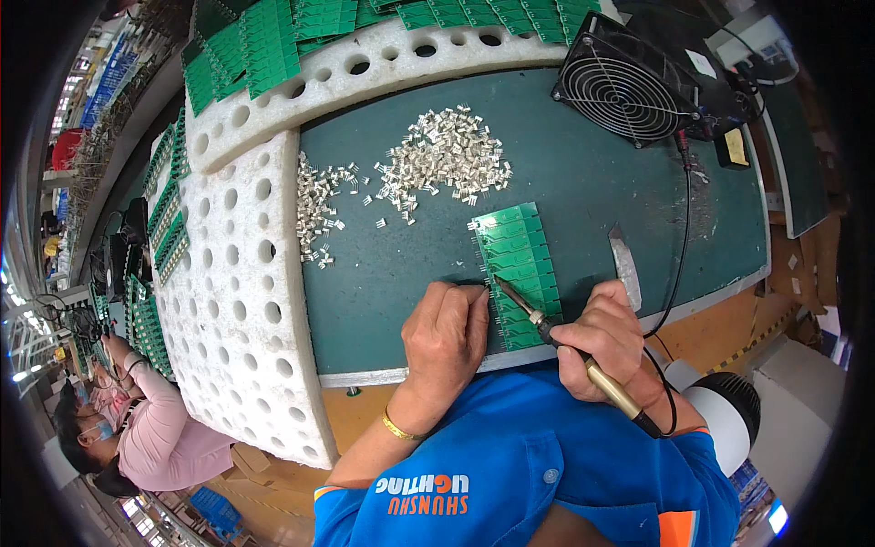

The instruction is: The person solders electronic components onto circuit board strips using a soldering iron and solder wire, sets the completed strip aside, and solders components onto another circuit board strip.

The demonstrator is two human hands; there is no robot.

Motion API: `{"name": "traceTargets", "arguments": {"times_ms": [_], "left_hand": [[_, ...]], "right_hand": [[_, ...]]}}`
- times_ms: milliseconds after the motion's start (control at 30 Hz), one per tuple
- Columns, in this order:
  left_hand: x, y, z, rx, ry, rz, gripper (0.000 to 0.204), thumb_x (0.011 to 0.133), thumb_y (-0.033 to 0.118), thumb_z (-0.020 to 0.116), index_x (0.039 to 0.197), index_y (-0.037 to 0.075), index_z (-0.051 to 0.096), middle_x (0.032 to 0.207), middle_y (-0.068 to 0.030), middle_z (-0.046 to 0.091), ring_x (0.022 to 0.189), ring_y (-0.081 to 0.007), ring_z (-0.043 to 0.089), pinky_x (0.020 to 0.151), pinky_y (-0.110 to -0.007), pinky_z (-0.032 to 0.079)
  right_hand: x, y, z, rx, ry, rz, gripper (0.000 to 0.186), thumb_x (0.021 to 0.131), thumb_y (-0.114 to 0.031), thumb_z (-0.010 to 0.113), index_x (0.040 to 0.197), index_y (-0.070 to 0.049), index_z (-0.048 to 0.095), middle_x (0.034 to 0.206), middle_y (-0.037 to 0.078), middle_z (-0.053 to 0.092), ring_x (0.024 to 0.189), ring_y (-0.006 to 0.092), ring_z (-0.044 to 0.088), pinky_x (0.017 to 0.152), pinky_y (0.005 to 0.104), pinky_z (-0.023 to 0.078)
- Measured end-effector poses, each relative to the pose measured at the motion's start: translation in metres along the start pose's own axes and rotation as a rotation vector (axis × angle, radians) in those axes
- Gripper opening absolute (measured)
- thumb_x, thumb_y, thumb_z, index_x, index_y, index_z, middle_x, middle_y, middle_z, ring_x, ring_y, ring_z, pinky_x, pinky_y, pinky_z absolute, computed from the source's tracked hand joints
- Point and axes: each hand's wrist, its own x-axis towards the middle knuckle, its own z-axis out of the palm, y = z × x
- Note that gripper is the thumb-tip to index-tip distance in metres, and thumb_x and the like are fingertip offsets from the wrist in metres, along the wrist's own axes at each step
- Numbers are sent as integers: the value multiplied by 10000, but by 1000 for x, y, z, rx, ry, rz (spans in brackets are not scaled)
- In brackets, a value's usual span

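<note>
My right hand grips a soldering iron with a brass-coloured handle and black cable, its tip on the left part of a green panel of joined circuit boards. My left hand is closed at the panel's left edge, fingertips by the row of pins there; what they hold, if anything, is too small to make out. Above the panel lie loose piles of small white pin connectors, with another heap to the left. A curved metal blade rests right of the panel.
Perforated white foam slabs border the green mat at left and back, bearing stacks of green boards. A black fan sits at back right. Another person in pink works at far left; a white-and-black round object is at lower right.
</note>
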Motion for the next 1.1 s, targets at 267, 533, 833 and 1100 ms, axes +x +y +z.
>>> {"name": "traceTargets", "arguments": {"times_ms": [267, 533, 833, 1100], "left_hand": [[-1, -1, 1, -13, 9, 15, 129, 815, -8, 755, 841, 40, 639, 740, -101, 595, 590, -247, 592, 526, -351, 467], [-1, -1, 2, -23, 25, 14, 128, 816, -14, 754, 839, 37, 639, 739, -102, 595, 586, -243, 587, 520, -347, 461], [0, -2, 3, -21, 9, 21, 129, 819, -12, 751, 845, 41, 636, 737, -103, 591, 579, -247, 583, 516, -350, 459], [-1, -2, 2, -34, -4, 10, 131, 815, -13, 753, 845, 39, 636, 738, -107, 593, 584, -260, 591, 524, -357, 469]], "right_hand": [[0, 0, 0, -7, -9, -9, 255, 691, -20, 699, 938, -55, 646, 594, 13, 559, 501, 185, 505, 649, 348, 417], [-1, -1, 1, -25, -8, -19, 268, 684, -18, 697, 943, -59, 647, 587, 4, 555, 499, 181, 507, 640, 346, 415], [-2, -1, 0, -30, -18, -23, 271, 691, -25, 697, 954, -59, 643, 590, 4, 559, 504, 179, 512, 640, 340, 418], [-4, -3, 0, -40, -22, -21, 261, 701, -39, 697, 955, -60, 640, 590, 5, 559, 504, 178, 514, 635, 341, 418]]}}
